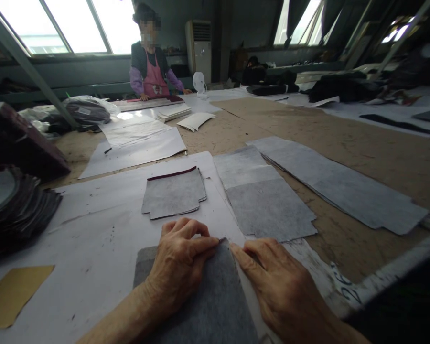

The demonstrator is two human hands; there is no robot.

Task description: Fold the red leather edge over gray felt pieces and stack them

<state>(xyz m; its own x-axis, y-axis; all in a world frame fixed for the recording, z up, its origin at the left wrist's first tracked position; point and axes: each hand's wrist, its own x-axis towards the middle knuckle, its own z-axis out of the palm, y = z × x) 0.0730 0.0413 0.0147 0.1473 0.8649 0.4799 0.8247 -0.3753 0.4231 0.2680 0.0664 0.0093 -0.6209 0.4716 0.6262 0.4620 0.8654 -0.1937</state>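
A grey fabric piece [215, 306] lies on the white paper right in front of me. My left hand [181, 263] rests over it, thumb and index finger pinched at its top edge near the right corner. At that same corner, my right hand [279, 282] has its fingers curled in, the fingertips pressed together at the edge; its thumb is mostly hidden. Just beyond my left hand is a small stack of grey pieces [174, 193] with a dark red strip along the top. Larger grey panels [268, 200] lie past my right hand.
Long grey panels [337, 184] lie at the right, near the table edge [397, 270]. On the left are a dark stack of pieces [17, 215], a dark block [17, 143] and a tan card [16, 294]. Across the table stands a person in a pink apron [155, 79], near a white fan [199, 83].
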